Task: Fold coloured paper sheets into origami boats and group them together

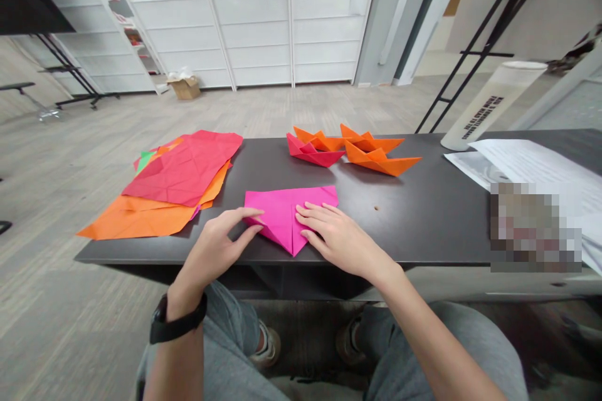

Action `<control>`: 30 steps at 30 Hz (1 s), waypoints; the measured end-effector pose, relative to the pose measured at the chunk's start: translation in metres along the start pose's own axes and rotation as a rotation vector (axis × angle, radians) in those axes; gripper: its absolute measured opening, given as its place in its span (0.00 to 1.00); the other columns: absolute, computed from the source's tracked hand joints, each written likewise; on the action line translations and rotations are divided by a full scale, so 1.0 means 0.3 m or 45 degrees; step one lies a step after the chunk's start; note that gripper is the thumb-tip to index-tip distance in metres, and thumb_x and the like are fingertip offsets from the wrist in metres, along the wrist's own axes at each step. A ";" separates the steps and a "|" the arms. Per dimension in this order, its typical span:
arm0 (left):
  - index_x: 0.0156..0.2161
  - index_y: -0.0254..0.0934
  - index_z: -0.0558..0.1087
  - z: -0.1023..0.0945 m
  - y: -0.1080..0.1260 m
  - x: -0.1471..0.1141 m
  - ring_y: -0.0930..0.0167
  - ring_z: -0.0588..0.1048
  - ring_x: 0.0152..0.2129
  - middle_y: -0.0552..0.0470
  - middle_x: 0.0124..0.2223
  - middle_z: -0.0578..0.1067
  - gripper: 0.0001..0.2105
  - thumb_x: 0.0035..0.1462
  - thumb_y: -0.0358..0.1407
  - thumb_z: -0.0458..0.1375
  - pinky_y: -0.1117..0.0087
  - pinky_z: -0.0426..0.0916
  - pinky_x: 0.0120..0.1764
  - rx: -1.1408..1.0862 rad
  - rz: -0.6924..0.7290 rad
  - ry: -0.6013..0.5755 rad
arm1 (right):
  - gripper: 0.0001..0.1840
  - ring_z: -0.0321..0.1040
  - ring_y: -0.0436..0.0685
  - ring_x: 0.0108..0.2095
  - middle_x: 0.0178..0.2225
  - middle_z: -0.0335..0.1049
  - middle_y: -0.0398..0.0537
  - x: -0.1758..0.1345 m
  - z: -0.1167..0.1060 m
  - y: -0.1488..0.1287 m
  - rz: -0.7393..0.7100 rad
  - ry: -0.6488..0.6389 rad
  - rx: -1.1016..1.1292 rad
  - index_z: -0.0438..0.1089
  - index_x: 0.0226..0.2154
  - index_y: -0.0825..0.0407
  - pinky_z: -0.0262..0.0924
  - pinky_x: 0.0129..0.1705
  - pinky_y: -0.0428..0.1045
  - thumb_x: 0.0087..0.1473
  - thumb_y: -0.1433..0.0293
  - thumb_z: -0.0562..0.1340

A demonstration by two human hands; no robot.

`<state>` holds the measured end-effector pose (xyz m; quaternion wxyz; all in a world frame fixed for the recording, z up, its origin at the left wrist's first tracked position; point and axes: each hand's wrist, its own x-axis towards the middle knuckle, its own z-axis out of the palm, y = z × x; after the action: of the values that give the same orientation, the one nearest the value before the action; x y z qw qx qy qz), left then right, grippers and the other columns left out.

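Note:
A folded sheet of pink paper (275,210) lies on the dark table near its front edge. Two of its corners are turned in to a point facing me, with a seam down the middle. My left hand (221,241) is at the paper's left edge, thumb and index finger on either side of the corner in a loose pinch. Fingers stretched out, my right hand (336,232) rests flat on the right half. Behind the pink paper stand a red paper boat (314,153) and several orange paper boats (383,160).
A pile of creased paper sheets (183,169), red on top of orange, sits at the table's left end. On the right are a white cylindrical container (491,106), printed papers (550,169) and a blurred-out object (536,229). The dark tabletop (437,213) ends just before my knees.

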<state>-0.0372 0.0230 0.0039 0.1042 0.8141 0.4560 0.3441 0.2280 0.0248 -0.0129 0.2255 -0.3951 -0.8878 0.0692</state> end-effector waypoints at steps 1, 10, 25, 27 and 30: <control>0.50 0.40 0.74 0.021 0.009 0.009 0.64 0.80 0.43 0.48 0.46 0.81 0.12 0.62 0.36 0.60 0.61 0.75 0.48 0.006 -0.027 0.084 | 0.20 0.61 0.61 0.64 0.61 0.68 0.51 0.000 0.000 0.001 -0.001 0.002 0.004 0.68 0.59 0.51 0.56 0.66 0.64 0.68 0.68 0.56; 0.53 0.39 0.70 0.150 0.062 0.065 0.63 0.77 0.47 0.47 0.49 0.79 0.13 0.64 0.31 0.58 0.58 0.72 0.52 0.050 0.094 0.192 | 0.20 0.61 0.61 0.64 0.61 0.68 0.52 0.001 0.000 0.002 0.000 -0.018 -0.002 0.68 0.59 0.52 0.55 0.66 0.63 0.68 0.68 0.56; 0.47 0.36 0.78 0.161 0.061 0.042 0.60 0.77 0.50 0.45 0.51 0.80 0.12 0.62 0.39 0.61 0.56 0.71 0.56 0.159 0.012 -0.117 | 0.22 0.59 0.60 0.65 0.62 0.66 0.52 -0.001 0.000 -0.005 0.022 -0.050 -0.018 0.66 0.61 0.55 0.51 0.68 0.61 0.68 0.66 0.55; 0.52 0.34 0.77 0.149 0.056 0.034 0.60 0.75 0.54 0.43 0.56 0.78 0.17 0.61 0.41 0.62 0.56 0.68 0.59 0.158 0.021 -0.204 | 0.22 0.59 0.61 0.65 0.62 0.66 0.53 -0.002 -0.001 -0.004 0.021 -0.050 -0.013 0.66 0.61 0.55 0.51 0.68 0.61 0.68 0.66 0.56; 0.59 0.33 0.71 0.134 0.053 0.026 0.60 0.69 0.60 0.42 0.62 0.72 0.22 0.63 0.42 0.59 0.54 0.63 0.63 0.210 0.084 -0.337 | 0.22 0.59 0.61 0.65 0.62 0.66 0.53 -0.002 0.000 -0.004 0.021 -0.047 -0.008 0.66 0.61 0.56 0.52 0.68 0.61 0.68 0.66 0.56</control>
<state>0.0025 0.0262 -0.0148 0.0850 0.8727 0.4381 0.1984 0.2276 0.0236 -0.0128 0.2072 -0.4018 -0.8888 0.0753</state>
